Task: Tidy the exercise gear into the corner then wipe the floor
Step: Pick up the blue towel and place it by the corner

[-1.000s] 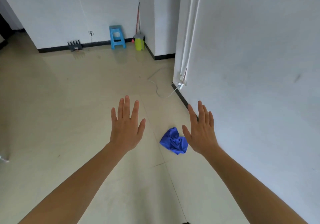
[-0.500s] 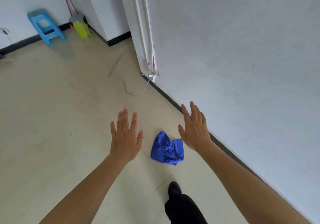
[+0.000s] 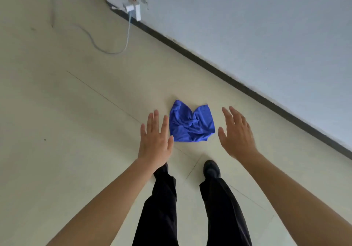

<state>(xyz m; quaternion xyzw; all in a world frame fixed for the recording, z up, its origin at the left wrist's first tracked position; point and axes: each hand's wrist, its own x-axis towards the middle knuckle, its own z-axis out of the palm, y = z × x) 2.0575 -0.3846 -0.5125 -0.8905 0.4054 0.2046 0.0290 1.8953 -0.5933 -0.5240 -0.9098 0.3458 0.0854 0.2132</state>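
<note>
A crumpled blue cloth [image 3: 191,125] lay between the outspread, empty left hand [image 3: 155,141] and right hand [image 3: 237,137], the left wrist hiding most of one black shoe [image 3: 166,166].

bright even daylight, faint soft shadows, slight softness — wide-angle bending at edges

The crumpled cloth [image 3: 191,124] is a plain, saturated royal blue, darker in its folds, and the floor tiles [image 3: 76,112] beneath it are a glossy pale cream-beige, unpatterned except for thin dark joint lines and a few small dark specks. The wall [image 3: 266,36] is a flat, pale grey-white with some dark smudges near the white cable box [image 3: 138,12], and it is edged at the bottom by a black skirting strip [image 3: 228,78]; a pale grey-white cable [image 3: 112,53] curls over the tiles. The trousers [image 3: 222,207] and the shoes [image 3: 210,168] are both plain black.
</note>
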